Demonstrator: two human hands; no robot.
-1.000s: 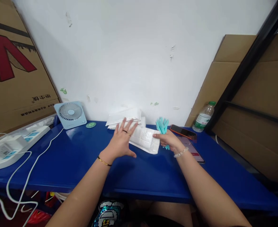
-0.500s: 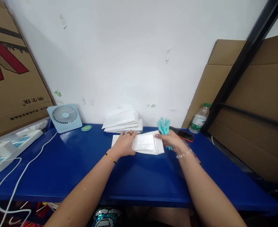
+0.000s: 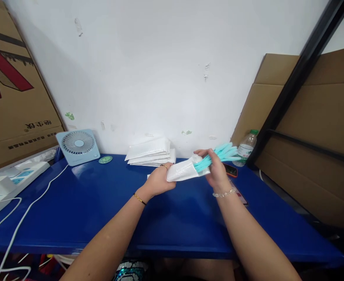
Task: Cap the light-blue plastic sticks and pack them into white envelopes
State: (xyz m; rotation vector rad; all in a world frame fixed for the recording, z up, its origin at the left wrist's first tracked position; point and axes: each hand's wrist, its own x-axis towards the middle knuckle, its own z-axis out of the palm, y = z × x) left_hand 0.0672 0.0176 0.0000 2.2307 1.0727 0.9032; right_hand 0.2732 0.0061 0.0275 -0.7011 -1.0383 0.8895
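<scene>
My left hand [image 3: 160,181] is closed around the near-left end of a white padded envelope [image 3: 182,171], raised a little over the blue table. The envelope's mouth faces right and stands open. A bundle of slim turquoise sticks [image 3: 223,153] has its lower ends inside that mouth, while the upper ends fan out to the right. My right hand [image 3: 217,171] is wrapped about the bundle at the mouth, fingers partly hidden behind it. What kind of sticks they are I cannot make out. Behind my left hand lies a stack of white padded envelopes [image 3: 150,152].
A light blue fan [image 3: 78,146] and a green disc [image 3: 105,159] sit back left, near a white power strip [image 3: 16,183] with cables. On the right are a phone [image 3: 230,170], a water bottle [image 3: 246,149] and leaning cardboard [image 3: 315,148]. A wall closes off the back.
The turquoise bundle has tipped from upright to slanting, its lower ends now in the envelope's mouth. The envelope has tilted upward at its right end, and its mouth has opened.
</scene>
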